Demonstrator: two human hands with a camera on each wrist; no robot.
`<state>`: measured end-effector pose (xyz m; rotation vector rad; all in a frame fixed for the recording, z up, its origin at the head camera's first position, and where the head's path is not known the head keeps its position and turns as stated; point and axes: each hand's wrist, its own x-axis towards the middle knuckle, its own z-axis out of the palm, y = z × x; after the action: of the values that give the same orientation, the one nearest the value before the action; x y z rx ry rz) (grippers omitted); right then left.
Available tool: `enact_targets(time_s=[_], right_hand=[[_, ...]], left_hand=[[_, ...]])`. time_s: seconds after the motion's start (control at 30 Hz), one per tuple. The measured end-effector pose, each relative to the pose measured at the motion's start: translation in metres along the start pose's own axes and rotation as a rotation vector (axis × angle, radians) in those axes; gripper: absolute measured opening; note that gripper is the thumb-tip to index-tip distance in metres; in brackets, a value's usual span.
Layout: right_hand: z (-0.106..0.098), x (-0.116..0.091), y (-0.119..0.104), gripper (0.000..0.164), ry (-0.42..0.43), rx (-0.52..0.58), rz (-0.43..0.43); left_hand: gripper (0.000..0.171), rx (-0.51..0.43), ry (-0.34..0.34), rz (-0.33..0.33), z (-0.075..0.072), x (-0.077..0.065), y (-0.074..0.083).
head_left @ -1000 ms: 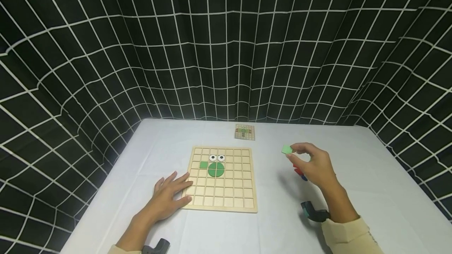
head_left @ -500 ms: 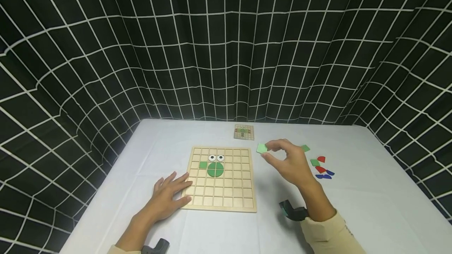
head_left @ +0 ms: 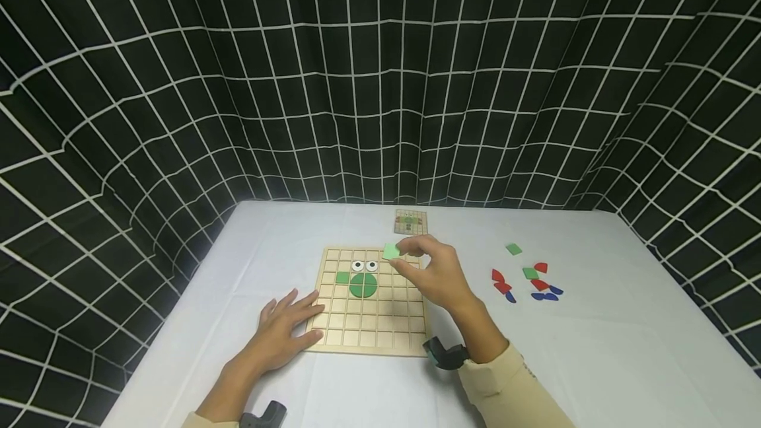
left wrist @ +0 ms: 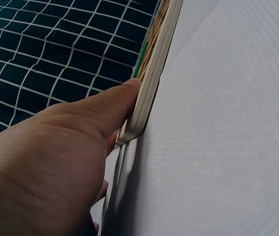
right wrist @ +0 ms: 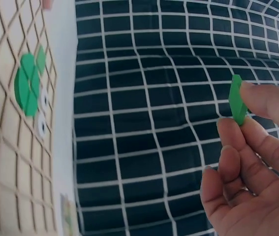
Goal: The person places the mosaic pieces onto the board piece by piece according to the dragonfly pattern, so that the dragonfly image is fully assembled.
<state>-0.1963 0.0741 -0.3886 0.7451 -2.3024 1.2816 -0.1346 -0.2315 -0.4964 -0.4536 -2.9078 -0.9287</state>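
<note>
My right hand (head_left: pixel 436 273) pinches a green square tile (head_left: pixel 390 251) between thumb and fingers, above the top right part of the wooden grid board (head_left: pixel 380 322). In the right wrist view the same green square tile (right wrist: pixel 237 100) appears nearly edge-on. My left hand (head_left: pixel 285 332) lies with fingers spread on the board's left edge. In the left wrist view its thumb rests on the rim of the board (left wrist: pixel 144 103). On the board, green quarter pieces form a circle (head_left: pixel 363 286), with two eye tiles (head_left: pixel 364 266) above and a green square (head_left: pixel 342 277) at its upper left.
Right of the board lie several loose pieces: green squares (head_left: pixel 530 273), red pieces (head_left: pixel 498 276) and blue pieces (head_left: pixel 544 296). A small pattern card (head_left: pixel 410 221) lies behind the board. White cloth covers the table (head_left: pixel 606 349); a dark grid curtain (head_left: pixel 380 84) hangs behind.
My right hand has carried the green square tile left, from near the loose pieces to over the board, uncovering those pieces. The left hand has stayed on the board's edge.
</note>
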Motion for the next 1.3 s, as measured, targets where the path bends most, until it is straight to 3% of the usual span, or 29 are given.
enact_targets(time_s=[0.2, 0.5, 0.73, 1.3], right_hand=[[0.023, 0.003, -0.001, 0.025, -0.016, 0.061, -0.027], [0.055, 0.006, 0.003, 0.022, -0.075, 0.101, 0.051], [0.083, 0.005, 0.008, 0.025, -0.159, 0.052, 0.166], [0.113, -0.002, 0.023, 0.025, -0.367, -0.097, 0.259]], left_hand=[[0.051, 0.005, -0.004, 0.003, 0.002, 0.000, -0.002], [0.051, 0.016, -0.013, 0.008, -0.001, 0.001, -0.002], [0.051, 0.020, -0.021, 0.005, -0.001, 0.001, -0.002], [0.051, 0.013, -0.026, 0.010, -0.001, 0.001, -0.002]])
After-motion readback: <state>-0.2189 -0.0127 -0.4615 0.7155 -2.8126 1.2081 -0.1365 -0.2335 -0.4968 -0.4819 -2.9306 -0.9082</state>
